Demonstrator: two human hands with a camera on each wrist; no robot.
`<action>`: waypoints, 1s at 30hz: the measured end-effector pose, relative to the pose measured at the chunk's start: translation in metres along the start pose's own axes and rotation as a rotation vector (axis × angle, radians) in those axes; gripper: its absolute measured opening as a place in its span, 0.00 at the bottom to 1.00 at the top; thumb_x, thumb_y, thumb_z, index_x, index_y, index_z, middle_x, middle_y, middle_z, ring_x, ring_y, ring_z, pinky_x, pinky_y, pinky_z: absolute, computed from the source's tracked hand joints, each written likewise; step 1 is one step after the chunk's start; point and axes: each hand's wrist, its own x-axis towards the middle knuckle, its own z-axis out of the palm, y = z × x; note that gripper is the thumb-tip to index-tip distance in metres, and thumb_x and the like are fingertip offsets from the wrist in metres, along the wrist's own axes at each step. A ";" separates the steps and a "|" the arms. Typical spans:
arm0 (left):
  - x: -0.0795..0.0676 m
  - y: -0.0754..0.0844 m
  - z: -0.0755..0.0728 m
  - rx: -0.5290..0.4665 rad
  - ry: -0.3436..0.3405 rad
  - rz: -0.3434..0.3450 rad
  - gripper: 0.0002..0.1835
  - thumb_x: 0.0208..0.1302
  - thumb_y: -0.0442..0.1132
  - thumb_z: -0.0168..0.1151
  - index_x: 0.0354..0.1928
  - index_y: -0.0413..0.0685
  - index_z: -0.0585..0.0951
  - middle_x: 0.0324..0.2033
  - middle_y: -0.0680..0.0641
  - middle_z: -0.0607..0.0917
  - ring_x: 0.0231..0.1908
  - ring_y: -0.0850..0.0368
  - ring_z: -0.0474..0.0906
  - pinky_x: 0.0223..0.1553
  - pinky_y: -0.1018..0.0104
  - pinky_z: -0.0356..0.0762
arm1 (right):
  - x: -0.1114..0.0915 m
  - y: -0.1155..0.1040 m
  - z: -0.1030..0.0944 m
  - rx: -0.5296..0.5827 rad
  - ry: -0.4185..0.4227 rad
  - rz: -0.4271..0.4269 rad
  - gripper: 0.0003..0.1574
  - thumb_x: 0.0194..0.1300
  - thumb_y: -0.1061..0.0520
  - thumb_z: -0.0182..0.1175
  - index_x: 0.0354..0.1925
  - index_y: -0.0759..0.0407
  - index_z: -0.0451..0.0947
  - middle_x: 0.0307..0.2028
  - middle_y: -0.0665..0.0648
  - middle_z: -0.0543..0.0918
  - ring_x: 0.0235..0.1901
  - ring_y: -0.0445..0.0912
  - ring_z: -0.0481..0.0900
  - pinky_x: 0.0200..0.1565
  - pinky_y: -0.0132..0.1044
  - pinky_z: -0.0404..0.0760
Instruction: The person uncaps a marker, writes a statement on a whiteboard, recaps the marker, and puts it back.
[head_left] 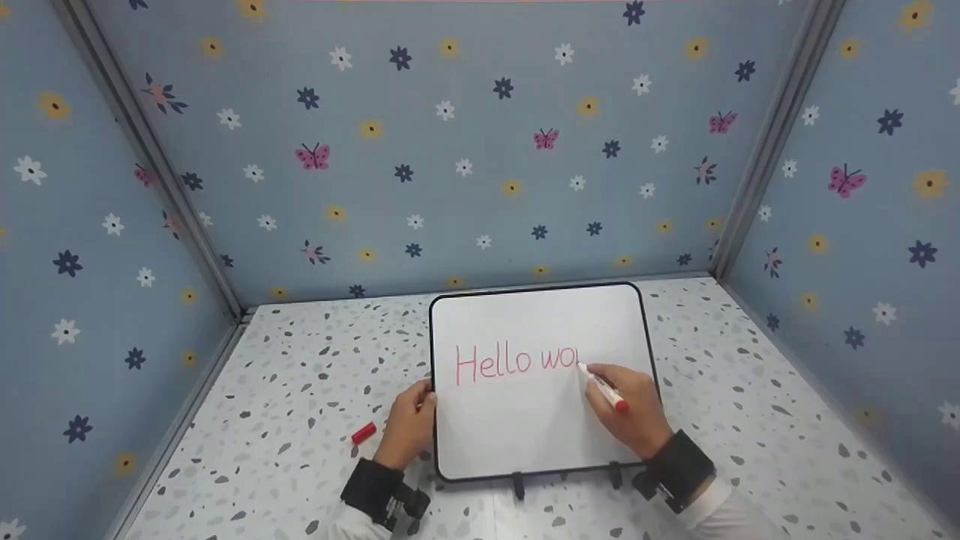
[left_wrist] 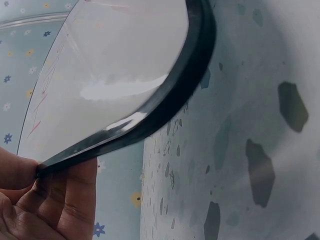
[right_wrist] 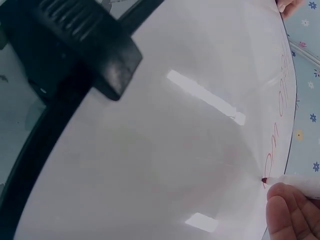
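A black-rimmed whiteboard (head_left: 510, 431) stands tilted on the speckled table, with "Hello wo" and the start of another letter in red writing (head_left: 491, 363). My left hand (head_left: 409, 424) grips its left edge; in the left wrist view the thumb lies on the front and the fingers (left_wrist: 75, 200) behind the rim. My right hand (head_left: 634, 412) pinches a white marker with a red end (head_left: 606, 390). In the right wrist view the red tip of the marker (right_wrist: 300, 185) touches the board at the last letter.
A red marker cap (head_left: 364, 433) lies on the table (head_left: 300, 405), left of my left hand. Two black clips (head_left: 518, 486) sit at the board's lower edge, one close to my right wrist. Flower-patterned blue walls (head_left: 480, 202) enclose the table at the back and both sides.
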 end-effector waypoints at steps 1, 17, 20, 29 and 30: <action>0.000 0.000 0.000 0.001 -0.001 0.000 0.20 0.82 0.32 0.49 0.66 0.28 0.79 0.57 0.31 0.87 0.65 0.32 0.82 0.64 0.39 0.83 | 0.000 0.000 0.000 0.000 -0.003 0.002 0.11 0.61 0.68 0.66 0.41 0.69 0.90 0.32 0.61 0.92 0.26 0.43 0.82 0.29 0.39 0.84; 0.000 -0.001 0.000 0.001 0.004 0.007 0.20 0.82 0.32 0.49 0.67 0.27 0.78 0.59 0.30 0.87 0.66 0.31 0.81 0.66 0.38 0.81 | 0.006 0.000 0.001 -0.018 0.011 -0.015 0.12 0.61 0.68 0.65 0.42 0.71 0.90 0.34 0.64 0.93 0.27 0.47 0.85 0.31 0.44 0.88; -0.001 0.000 0.000 0.002 0.007 0.022 0.20 0.82 0.32 0.49 0.66 0.27 0.79 0.58 0.29 0.87 0.65 0.31 0.82 0.66 0.39 0.82 | 0.009 0.001 0.001 -0.017 0.010 -0.013 0.12 0.63 0.68 0.65 0.43 0.71 0.90 0.36 0.65 0.93 0.28 0.50 0.88 0.33 0.49 0.90; -0.001 0.002 0.000 0.008 0.013 0.019 0.19 0.81 0.31 0.50 0.65 0.28 0.80 0.55 0.31 0.88 0.63 0.33 0.84 0.63 0.40 0.84 | 0.012 0.004 0.001 -0.006 0.019 0.000 0.12 0.63 0.70 0.64 0.44 0.72 0.90 0.37 0.66 0.93 0.32 0.55 0.91 0.37 0.55 0.91; -0.001 0.001 0.000 0.011 0.013 0.015 0.19 0.81 0.31 0.49 0.64 0.28 0.80 0.54 0.32 0.88 0.63 0.33 0.84 0.63 0.39 0.84 | 0.012 0.004 0.001 -0.007 0.019 0.002 0.12 0.63 0.70 0.64 0.44 0.72 0.90 0.38 0.66 0.93 0.33 0.55 0.91 0.37 0.55 0.91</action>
